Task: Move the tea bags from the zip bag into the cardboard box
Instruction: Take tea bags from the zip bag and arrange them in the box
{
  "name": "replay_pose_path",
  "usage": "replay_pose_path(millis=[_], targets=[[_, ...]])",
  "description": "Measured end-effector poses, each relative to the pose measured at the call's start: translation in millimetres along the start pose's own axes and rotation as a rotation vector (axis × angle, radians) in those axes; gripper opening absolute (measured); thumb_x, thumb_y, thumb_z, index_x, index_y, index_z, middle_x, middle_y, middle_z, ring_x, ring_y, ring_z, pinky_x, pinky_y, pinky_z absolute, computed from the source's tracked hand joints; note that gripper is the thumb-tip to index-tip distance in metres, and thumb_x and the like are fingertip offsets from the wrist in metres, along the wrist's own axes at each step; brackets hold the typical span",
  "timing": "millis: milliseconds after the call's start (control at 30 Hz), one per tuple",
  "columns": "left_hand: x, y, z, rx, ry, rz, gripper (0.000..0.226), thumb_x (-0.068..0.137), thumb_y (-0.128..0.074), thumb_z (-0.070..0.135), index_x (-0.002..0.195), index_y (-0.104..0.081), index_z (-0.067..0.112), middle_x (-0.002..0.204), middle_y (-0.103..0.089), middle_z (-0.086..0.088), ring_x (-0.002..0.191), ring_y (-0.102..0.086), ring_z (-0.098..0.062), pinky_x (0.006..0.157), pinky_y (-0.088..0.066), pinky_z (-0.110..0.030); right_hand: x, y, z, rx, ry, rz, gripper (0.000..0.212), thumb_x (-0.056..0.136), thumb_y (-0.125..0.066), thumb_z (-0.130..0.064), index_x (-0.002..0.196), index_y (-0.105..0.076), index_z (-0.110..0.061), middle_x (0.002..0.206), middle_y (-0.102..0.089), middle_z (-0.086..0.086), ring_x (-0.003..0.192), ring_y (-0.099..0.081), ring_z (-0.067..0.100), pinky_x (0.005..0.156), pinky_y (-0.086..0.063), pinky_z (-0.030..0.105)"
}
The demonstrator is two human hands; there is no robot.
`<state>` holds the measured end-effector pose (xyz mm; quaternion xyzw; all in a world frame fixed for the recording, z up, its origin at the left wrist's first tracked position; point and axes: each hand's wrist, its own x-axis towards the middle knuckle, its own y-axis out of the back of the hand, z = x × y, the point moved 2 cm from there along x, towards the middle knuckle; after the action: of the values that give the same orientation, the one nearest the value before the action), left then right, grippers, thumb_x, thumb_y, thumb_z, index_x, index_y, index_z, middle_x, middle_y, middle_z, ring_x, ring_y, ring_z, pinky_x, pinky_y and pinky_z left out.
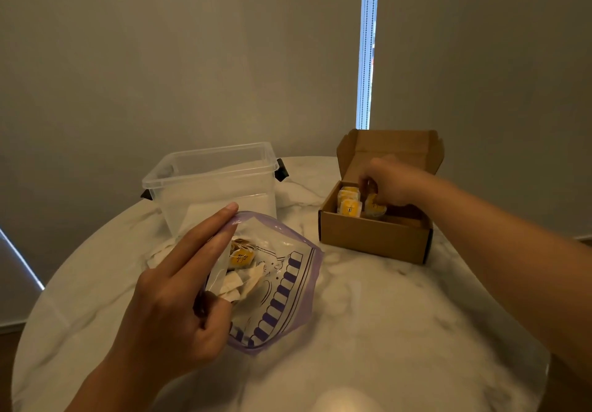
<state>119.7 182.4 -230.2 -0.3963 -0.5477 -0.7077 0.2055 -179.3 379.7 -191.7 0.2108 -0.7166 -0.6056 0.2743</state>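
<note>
A clear zip bag point(288, 286) with a purple rim and blue printed stripes lies on the table in front of me. My left hand point(179, 290) holds its mouth open, the index finger stretched along the rim and the thumb pinching the near edge. Several tea bags point(242, 256) with yellow tags lie inside it. To the right stands the brown cardboard box point(371, 235), its lid up. My right hand point(389, 184) reaches into the box and pinches a yellow-tagged tea bag point(374, 208). Beside it, a few tea bags point(349, 201) stand in a row inside the box.
A clear plastic tub point(211, 184) with black clips stands behind the zip bag, nothing visible in it. Everything sits on a round white marble table point(368, 331). Closed blinds hang behind the table, with a bright gap point(366, 46) between them.
</note>
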Motion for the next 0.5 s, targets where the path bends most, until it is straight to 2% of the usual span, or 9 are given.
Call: replay_pose_path(millis=[67, 167, 333, 433, 500], targets=[[0, 0, -1, -0.005, 0.001, 0.009, 0.06, 0.08, -0.044, 0.018, 0.138, -0.051, 0.004, 0.151, -0.046, 0.002, 0.083, -0.067, -0.012, 0.045, -0.049, -0.019, 5, -2, -1, 0.005, -0.014, 0.02, 0.032, 0.082, -0.066, 0.005, 0.107, -0.066, -0.015, 0.096, -0.051, 0.0, 0.083, -0.056, 0.017, 0.062, -0.048, 0.024], [-1, 0, -2, -0.014, -0.004, 0.021, 0.06, 0.08, -0.046, 0.018, 0.139, -0.049, 0.007, 0.152, -0.045, 0.003, 0.097, -0.063, -0.009, 0.048, -0.054, -0.022, 11, -5, -2, -0.01, -0.029, 0.05, 0.029, 0.083, -0.066, 0.004, 0.106, -0.064, -0.015, 0.098, -0.052, 0.002, 0.085, -0.056, 0.019, 0.06, -0.045, 0.022], [-2, 0, -2, -0.015, 0.0, 0.017, 0.061, 0.079, -0.046, 0.017, 0.139, -0.049, 0.008, 0.153, -0.043, 0.008, 0.081, -0.063, -0.008, 0.047, -0.05, -0.018, 16, -10, -7, -0.145, -0.016, 0.124, 0.019, 0.085, -0.066, -0.002, 0.098, -0.061, -0.015, 0.095, -0.058, 0.005, 0.08, -0.057, 0.02, 0.072, -0.055, 0.033], [-1, 1, -1, -0.02, -0.004, 0.023, 0.06, 0.079, -0.045, 0.016, 0.139, -0.049, 0.006, 0.152, -0.045, 0.005, 0.088, -0.064, -0.014, 0.047, -0.053, -0.025, 15, -8, -11, -0.272, 0.002, 0.171, 0.015, 0.086, -0.066, -0.002, 0.088, -0.058, -0.013, 0.086, -0.054, 0.005, 0.075, -0.055, 0.018, 0.068, -0.053, 0.031], [-1, 1, 0, -0.016, -0.011, 0.029, 0.06, 0.08, -0.045, 0.016, 0.139, -0.049, 0.006, 0.152, -0.045, 0.004, 0.088, -0.063, -0.011, 0.046, -0.053, -0.025, 13, -7, -12, -0.309, -0.01, 0.186, 0.015, 0.087, -0.065, -0.001, 0.086, -0.055, -0.012, 0.085, -0.051, 0.005, 0.074, -0.053, 0.018, 0.063, -0.047, 0.029]])
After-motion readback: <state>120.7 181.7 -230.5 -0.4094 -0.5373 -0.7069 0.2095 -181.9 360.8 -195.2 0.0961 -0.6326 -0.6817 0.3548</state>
